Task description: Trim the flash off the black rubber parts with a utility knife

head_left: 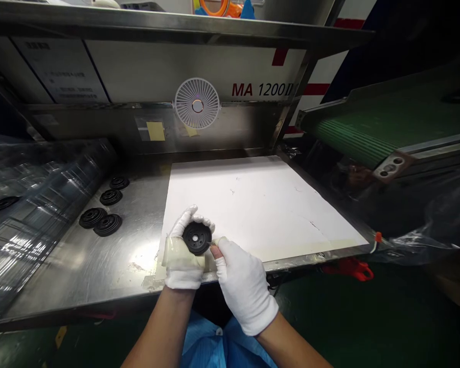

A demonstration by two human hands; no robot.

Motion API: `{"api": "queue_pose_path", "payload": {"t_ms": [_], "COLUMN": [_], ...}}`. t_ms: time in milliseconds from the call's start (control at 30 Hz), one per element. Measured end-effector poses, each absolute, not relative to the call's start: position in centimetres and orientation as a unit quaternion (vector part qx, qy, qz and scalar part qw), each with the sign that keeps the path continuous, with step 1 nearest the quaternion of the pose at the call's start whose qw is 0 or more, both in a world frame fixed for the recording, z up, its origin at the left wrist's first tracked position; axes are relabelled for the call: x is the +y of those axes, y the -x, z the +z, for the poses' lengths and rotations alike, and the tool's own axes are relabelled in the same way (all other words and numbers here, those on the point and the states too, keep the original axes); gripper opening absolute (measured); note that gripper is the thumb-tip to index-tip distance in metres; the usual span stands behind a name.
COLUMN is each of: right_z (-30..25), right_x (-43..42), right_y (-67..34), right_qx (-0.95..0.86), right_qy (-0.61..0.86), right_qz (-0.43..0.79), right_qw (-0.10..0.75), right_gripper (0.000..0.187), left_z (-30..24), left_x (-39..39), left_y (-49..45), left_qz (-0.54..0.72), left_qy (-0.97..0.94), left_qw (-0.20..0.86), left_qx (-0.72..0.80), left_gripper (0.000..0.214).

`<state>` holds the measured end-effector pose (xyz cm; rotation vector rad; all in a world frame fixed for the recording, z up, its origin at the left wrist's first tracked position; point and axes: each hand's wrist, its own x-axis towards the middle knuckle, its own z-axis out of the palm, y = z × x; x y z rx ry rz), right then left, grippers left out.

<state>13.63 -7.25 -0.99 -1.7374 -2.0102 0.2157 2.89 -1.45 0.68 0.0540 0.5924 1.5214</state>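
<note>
A crumpled blue plastic sheet (214, 347) lies lowest in the view, between the two bare forearms. Just above it, at the near edge of the brushed steel tabletop (99, 260), a black round ribbed plastic disc (197, 237) is held in the white-gloved left hand (182, 258). The grip is closed around the disc's lower and left rim, with its face turned up toward the camera. The white-gloved right hand (245, 286) is set against the disc's right rim, thumb and forefinger drawn together there. Whether anything slim is pinched between them cannot be told. The disc is held above the near-left corner of a large white flat sheet (260, 204) laid on the tabletop. Four more black ribbed discs (103, 209) lie well apart to the left, beside a clear plastic bag (30, 204). For the rim work in hand, it is judged that the disc is best seated firmly in the left palm and turned in small steps, so that each stretch of rim is brought to the right fingertips. Pressure is best applied lightly, with the work done over the white sheet, where the dark rim is easily read.
</note>
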Motion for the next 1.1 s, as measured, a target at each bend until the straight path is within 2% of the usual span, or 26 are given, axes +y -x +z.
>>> {"api": "queue_pose_path", "payload": {"t_ms": [200,267,433,633,833,1033,1100], "right_z": [-1.4,-1.4,-1.2,-1.5,-1.9,-1.8,-1.7], "right_x": [-7.7,-7.8,-7.3,-7.2,-7.7,-8.0,-8.0], "right_y": [-12.3,-12.2,-13.3,-13.9,-12.9,-12.0,-12.1], "right_qx": [-0.728,-0.732,-0.734,-0.723,-0.725,-0.728,-0.733], "right_qy": [0.627,0.621,0.618,0.643,0.638,0.623,0.617], "right_qz": [0.092,0.098,0.094,0.088,0.091,0.102,0.1], "right_qw": [0.261,0.264,0.264,0.237,0.241,0.266,0.269], "right_gripper": [0.028,0.027,0.026,0.024,0.027,0.024,0.024], "left_z": [0.7,0.6,0.3,0.1,-0.2,-0.7,-0.7], "left_x": [-1.2,-1.4,-2.1,-1.9,-1.7,-1.6,-1.7], "left_y": [-3.2,-3.1,-2.2,-2.6,-2.8,-3.0,-2.8], "left_qz": [0.714,0.73,0.645,0.677,0.711,0.758,0.738], "left_qy": [-0.001,-0.027,-0.077,-0.053,-0.036,-0.052,-0.066], "left_qw": [0.645,0.628,0.71,0.675,0.641,0.591,0.613], "left_qx": [0.271,0.267,0.271,0.287,0.287,0.272,0.275], "left_gripper": [0.009,0.015,0.038,0.022,0.015,0.02,0.025]}}
